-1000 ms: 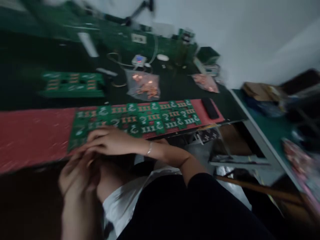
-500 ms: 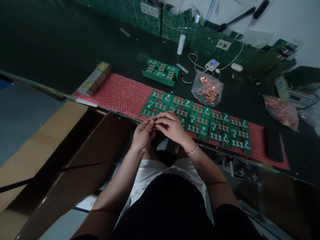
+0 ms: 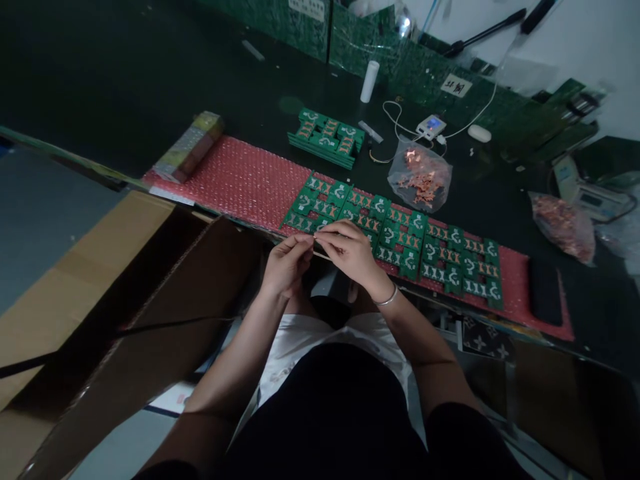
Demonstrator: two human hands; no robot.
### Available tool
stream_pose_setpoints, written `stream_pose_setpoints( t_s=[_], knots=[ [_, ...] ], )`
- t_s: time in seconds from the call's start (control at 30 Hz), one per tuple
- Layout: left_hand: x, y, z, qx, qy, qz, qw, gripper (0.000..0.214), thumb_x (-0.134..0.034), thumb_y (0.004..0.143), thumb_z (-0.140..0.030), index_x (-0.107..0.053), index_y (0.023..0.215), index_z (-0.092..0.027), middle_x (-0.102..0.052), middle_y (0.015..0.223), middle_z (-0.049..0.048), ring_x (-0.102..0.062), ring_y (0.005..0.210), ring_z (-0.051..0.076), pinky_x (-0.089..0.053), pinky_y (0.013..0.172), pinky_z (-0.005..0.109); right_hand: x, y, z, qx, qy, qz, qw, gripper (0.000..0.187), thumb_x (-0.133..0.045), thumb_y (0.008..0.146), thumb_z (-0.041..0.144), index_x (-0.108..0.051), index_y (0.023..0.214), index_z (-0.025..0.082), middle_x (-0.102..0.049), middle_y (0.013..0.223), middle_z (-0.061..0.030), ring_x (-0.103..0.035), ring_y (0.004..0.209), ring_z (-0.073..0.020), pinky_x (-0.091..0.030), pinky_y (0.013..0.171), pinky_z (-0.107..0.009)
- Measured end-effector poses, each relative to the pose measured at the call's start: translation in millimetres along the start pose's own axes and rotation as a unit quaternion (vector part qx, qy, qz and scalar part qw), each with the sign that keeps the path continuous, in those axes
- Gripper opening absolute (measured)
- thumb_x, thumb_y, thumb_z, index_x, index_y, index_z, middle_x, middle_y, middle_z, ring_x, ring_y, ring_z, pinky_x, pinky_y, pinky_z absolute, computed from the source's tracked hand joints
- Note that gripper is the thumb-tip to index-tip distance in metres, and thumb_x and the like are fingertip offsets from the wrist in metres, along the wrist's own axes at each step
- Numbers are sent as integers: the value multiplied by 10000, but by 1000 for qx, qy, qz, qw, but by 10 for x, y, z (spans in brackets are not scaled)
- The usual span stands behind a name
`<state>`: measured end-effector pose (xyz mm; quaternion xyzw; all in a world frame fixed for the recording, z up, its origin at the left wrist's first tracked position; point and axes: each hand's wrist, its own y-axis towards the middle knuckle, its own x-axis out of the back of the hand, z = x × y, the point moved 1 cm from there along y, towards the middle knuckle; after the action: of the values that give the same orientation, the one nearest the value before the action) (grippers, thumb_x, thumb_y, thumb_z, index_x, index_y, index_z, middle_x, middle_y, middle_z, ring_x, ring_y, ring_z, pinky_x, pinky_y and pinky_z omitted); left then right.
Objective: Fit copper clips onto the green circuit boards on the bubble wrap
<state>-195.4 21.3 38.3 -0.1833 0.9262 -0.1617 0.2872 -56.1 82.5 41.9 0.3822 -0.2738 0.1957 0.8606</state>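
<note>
My left hand (image 3: 287, 265) and my right hand (image 3: 349, 251) meet fingertip to fingertip just over the table's front edge. Both are closed in a pinch. Whatever lies between the fingertips is too small to make out. Behind and right of them, a row of green circuit boards (image 3: 401, 233) lies on pink bubble wrap (image 3: 250, 180). Copper-coloured pieces show on several boards. A stack of green boards (image 3: 327, 141) sits further back. To its right lies an open clear bag of copper-coloured parts (image 3: 423, 183).
A long taped block (image 3: 189, 148) rests on the wrap's left end, a black phone (image 3: 545, 291) on its right end. Further back are a white cylinder (image 3: 369, 82), a small device with a lit screen (image 3: 431, 127) and a second bag (image 3: 563, 227). A cardboard box (image 3: 95, 267) stands lower left.
My fingertips have drawn closer together, and the right fingers are straighter and less curled. The view has shifted slightly; the boards and bags stay where they were.
</note>
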Motion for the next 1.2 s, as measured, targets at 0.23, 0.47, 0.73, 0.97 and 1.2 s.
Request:
stream_pose_setpoints(
  t_s=[0.23, 0.47, 0.73, 0.97, 1.2],
  knots=[
    [19, -6, 21, -24, 21, -7, 999, 219, -802, 637, -316, -671, 632, -140, -423, 448, -44, -318, 380, 35, -158, 351, 158, -26, -14, 50, 3, 8, 8, 1000, 144, -652, 921, 335, -742, 991, 247, -715, 994, -50, -630, 956, -189, -550, 904, -384],
    [54, 24, 50, -26, 2, -37, 999, 230, -782, 657, -340, -717, 697, -123, -516, 569, -8, -332, 382, 24, -140, 318, 151, -83, 85, -156, -48, -5, -6, 999, 131, -630, 931, 267, -760, 934, 250, -748, 1010, -37, -650, 958, -192, -538, 900, -378],
    [65, 0, 40, -12, -21, -27, 999, 266, -762, 658, -347, -741, 765, -104, -541, 648, 7, -359, 406, 27, -119, 308, 148, -351, 320, -630, -101, -112, 1, 989, 222, -572, 937, 176, -768, 837, 206, -755, 967, -60, -614, 939, -222, -486, 921, -394],
    [96, -2, 28, -10, -24, -32, 999, 266, -753, 644, -342, -734, 760, -103, -547, 651, 6, -357, 407, 29, -121, 307, 148, -391, 359, -566, -108, -166, 35, 980, 279, -513, 969, 162, -742, 813, 193, -732, 950, -52, -579, 923, -219, -469, 925, -377],
    [105, -4, 14, -13, -34, -23, 999, 256, -763, 640, -339, -732, 747, -108, -543, 661, 6, -360, 411, 28, -125, 309, 143, -407, 362, -540, -95, -222, 65, 968, 301, -465, 967, 107, -719, 822, 179, -708, 932, -71, -545, 921, -236, -461, 917, -399]
  ],
)
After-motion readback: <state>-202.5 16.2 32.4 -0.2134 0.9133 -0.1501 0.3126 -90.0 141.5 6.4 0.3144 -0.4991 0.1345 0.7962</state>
